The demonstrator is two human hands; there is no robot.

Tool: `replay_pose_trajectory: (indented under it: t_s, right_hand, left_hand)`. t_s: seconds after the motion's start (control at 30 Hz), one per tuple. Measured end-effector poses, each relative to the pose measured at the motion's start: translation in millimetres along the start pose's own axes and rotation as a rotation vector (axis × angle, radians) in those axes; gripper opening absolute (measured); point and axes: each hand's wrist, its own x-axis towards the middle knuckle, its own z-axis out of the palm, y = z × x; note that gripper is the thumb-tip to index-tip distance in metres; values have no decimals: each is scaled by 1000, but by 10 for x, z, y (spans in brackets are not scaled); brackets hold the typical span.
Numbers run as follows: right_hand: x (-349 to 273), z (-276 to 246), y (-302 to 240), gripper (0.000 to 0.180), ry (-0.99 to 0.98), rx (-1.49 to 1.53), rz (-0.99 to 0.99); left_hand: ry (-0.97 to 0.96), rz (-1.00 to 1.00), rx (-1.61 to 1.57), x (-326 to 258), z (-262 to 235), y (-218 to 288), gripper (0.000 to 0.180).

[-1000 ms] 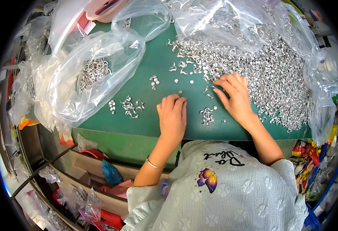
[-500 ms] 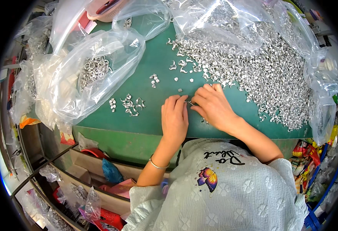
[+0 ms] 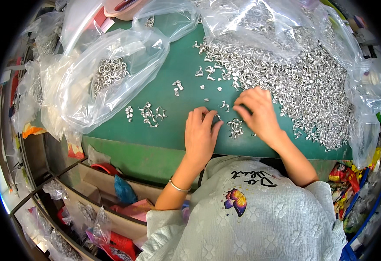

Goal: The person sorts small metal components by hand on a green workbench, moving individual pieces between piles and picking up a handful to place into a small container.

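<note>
My left hand (image 3: 201, 132) is above the green tabletop, thumb and forefinger pinched on a small curved silver metal piece (image 3: 217, 116). To its right, my right hand (image 3: 258, 114) hovers by the near edge of the big pile of curved silver metal pieces (image 3: 281, 78). Its fingers are bent, with the thumb apart from them, and I see nothing between them. Below its fingertips lies a small heap of silver pieces (image 3: 235, 128); a couple of loose curved pieces (image 3: 224, 105) sit just left of them.
Left of my hands lie a cluster of curved pieces (image 3: 150, 115) and little groups of tiny silver parts (image 3: 178, 88). A clear plastic bag (image 3: 140, 65) holding silver rings (image 3: 111, 74) stands at the far left. Clear plastic sheeting (image 3: 251, 30) covers the pile's back.
My right hand has moved away from the left one toward the pile, uncovering the small heap. The left hand keeps its pinch on the piece. The view has shifted slightly.
</note>
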Motion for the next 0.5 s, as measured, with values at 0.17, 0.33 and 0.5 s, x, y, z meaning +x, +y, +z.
replay_pose_trajectory:
  t_s: [0.17,0.33,0.5]
  right_hand:
    - [61,37,-43,21,-9,-4,-23]
    - [48,-20,-15,28,-102,31,-50]
    - [98,40,-40,30,-110,97,-82]
  left_hand:
    - [66,-33,-13,-19,-12,-42,32]
    - [22,-51,-18,-40,-92,38,36]
    - [59,-28,12,-41,-3,16,32]
